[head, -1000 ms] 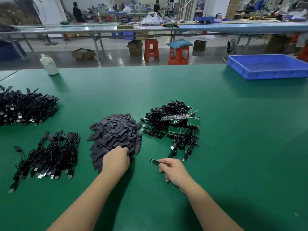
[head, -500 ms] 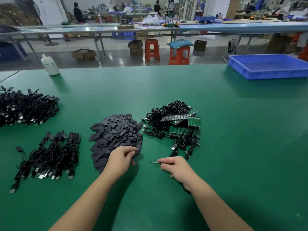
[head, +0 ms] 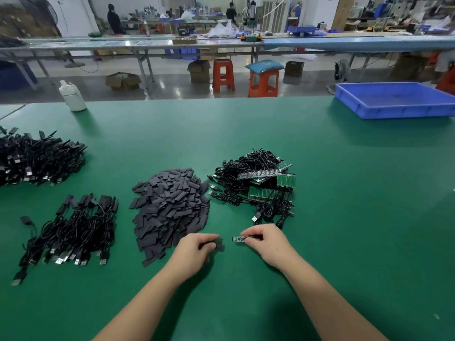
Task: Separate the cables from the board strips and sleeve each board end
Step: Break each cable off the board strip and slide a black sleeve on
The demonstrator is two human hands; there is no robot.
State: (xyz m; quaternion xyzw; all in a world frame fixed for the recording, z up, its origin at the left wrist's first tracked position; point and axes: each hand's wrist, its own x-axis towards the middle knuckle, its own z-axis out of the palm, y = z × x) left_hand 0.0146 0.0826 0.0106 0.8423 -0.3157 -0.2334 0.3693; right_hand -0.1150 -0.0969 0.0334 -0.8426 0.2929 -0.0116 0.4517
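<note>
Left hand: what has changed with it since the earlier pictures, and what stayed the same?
The left hand left the sleeve pile and moved right toward the right hand, now pinching one dark sleeve. The right hand stayed in place, still pinching the small board end, which points at the sleeve. The piles did not move.

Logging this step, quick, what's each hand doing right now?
Left hand: fingers pinch a dark sleeve beside the sleeve pile.
Right hand: fingers pinch a small board end, its tip pointing toward the left hand.
</note>
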